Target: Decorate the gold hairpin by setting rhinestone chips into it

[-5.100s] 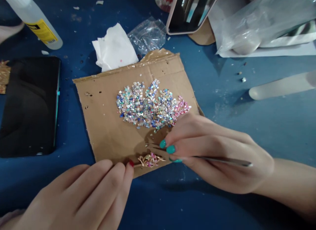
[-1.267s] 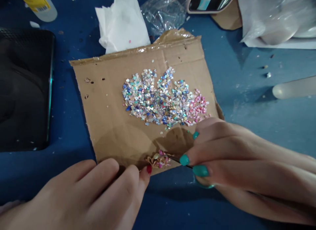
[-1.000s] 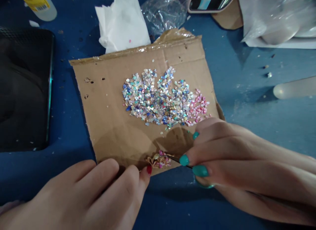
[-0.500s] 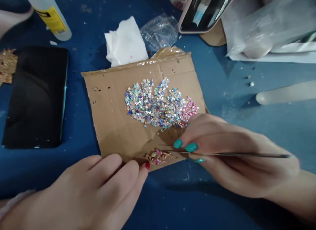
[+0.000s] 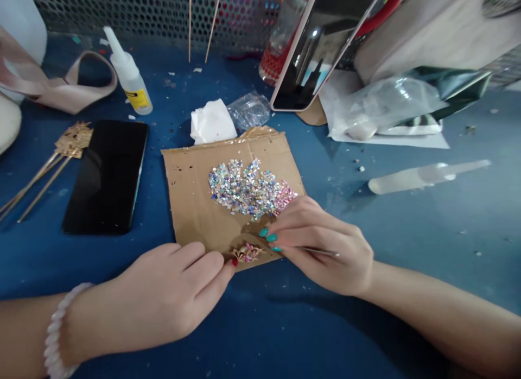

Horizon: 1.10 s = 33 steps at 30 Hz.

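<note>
My left hand (image 5: 175, 292), fingers curled, pinches the edge of a small gold ornament (image 5: 249, 252) set with pink stones. This ornament rests at the near edge of a cardboard piece (image 5: 190, 205). In my right hand (image 5: 331, 251), a pair of thin metal tweezers (image 5: 315, 251) is gripped between the fingertips. Their points are just above the ornament, over the cardboard; whether they hold a chip is too small to tell. Behind them lies a spread pile of shiny multicoloured chips (image 5: 240, 186), with pink chips (image 5: 286, 194) at its right end.
A dark phone (image 5: 108, 178) lies left, beside gold hairpins (image 5: 73, 140) and a glue bottle (image 5: 136, 91). Behind the cardboard are white tissue (image 5: 212, 122), clear plastic film (image 5: 250, 110) and a propped phone (image 5: 313, 53). Another applicator bottle (image 5: 407, 178) lies right, below plastic bags (image 5: 391, 105).
The view has pulled back and tilted up, so more of the table's far side shows. Both hands stay at the ornament, the right still with the tweezers.
</note>
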Each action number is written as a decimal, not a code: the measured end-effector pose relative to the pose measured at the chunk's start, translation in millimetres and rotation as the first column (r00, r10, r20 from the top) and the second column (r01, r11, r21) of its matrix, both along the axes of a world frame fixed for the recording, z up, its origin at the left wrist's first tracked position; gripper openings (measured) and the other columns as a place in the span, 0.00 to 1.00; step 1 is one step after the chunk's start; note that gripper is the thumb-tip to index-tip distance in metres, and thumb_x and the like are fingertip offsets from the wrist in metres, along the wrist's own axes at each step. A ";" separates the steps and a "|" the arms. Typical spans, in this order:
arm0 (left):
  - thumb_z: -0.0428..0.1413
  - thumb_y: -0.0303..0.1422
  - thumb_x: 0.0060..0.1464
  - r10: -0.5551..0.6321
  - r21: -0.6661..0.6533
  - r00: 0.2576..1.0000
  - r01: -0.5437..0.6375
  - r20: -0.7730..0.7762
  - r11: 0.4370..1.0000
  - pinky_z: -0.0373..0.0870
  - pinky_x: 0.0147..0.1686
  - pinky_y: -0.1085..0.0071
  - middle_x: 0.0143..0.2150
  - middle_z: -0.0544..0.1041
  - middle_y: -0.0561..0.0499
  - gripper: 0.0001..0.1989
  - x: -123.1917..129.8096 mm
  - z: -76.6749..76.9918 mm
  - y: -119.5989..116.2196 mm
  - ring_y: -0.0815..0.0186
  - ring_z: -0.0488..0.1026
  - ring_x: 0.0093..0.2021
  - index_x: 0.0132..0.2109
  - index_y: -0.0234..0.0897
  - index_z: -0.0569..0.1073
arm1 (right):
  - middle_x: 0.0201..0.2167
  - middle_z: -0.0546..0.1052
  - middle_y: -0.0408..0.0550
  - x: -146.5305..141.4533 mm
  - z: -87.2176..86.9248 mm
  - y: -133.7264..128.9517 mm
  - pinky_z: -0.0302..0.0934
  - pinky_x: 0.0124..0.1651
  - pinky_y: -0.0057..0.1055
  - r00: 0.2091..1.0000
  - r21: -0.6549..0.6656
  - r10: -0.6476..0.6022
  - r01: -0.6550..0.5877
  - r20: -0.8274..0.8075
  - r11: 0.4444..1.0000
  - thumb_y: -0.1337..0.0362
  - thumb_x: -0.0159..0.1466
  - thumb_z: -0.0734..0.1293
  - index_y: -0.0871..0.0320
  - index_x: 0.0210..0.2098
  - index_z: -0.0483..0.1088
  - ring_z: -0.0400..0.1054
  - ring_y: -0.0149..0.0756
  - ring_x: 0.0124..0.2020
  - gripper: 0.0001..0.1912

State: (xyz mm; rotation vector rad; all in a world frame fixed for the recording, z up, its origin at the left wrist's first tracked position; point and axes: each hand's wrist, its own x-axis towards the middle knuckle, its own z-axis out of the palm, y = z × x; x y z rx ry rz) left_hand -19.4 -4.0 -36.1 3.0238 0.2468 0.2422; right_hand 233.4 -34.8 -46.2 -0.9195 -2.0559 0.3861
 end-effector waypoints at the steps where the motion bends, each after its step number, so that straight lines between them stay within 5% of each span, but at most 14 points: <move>1: 0.41 0.20 0.61 0.002 0.003 1.000 -0.002 0.002 1.000 0.58 0.26 0.67 0.36 0.74 0.48 0.17 -0.1 -0.8 0.3 0.64 0.66 0.30 0.50 0.31 0.70 | 0.29 0.77 0.51 -0.1 -0.7 0.4 0.68 0.34 0.37 1.000 0.003 0.006 -0.006 0.002 1.000 0.78 0.58 0.66 0.60 0.34 0.69 0.72 0.35 0.31 0.08; 14: 0.48 0.23 0.60 0.081 -0.026 0.997 -0.081 -0.012 0.996 0.54 0.24 0.66 0.34 0.68 0.52 0.12 -2.1 -14.2 -1.4 0.66 0.63 0.28 0.49 0.36 0.68 | 0.33 0.78 0.49 -3.0 -7.0 2.9 0.70 0.39 0.36 0.999 -0.045 0.017 -0.015 0.036 0.999 0.76 0.60 0.64 0.58 0.34 0.67 0.73 0.34 0.36 0.07; 24: 0.47 0.23 0.60 0.071 -0.020 0.997 -0.071 0.004 0.997 0.54 0.23 0.66 0.34 0.70 0.51 0.15 -4.5 -16.5 -0.9 0.65 0.64 0.29 0.53 0.36 0.66 | 0.31 0.80 0.42 -3.0 -16.3 -7.6 0.73 0.33 0.24 0.968 -0.256 -0.123 0.064 -0.221 0.965 0.74 0.59 0.65 0.51 0.45 0.60 0.77 0.31 0.31 0.18; 33: 0.48 0.26 0.62 0.106 -0.043 0.993 -0.103 0.054 0.994 0.56 0.26 0.68 0.34 0.71 0.52 0.11 -2.4 -13.9 3.9 0.67 0.65 0.30 0.50 0.38 0.69 | 0.31 0.80 0.41 -1.3 -12.5 -5.8 0.74 0.34 0.24 0.933 -0.296 -0.169 0.072 -0.317 0.953 0.76 0.58 0.66 0.51 0.44 0.60 0.78 0.32 0.33 0.19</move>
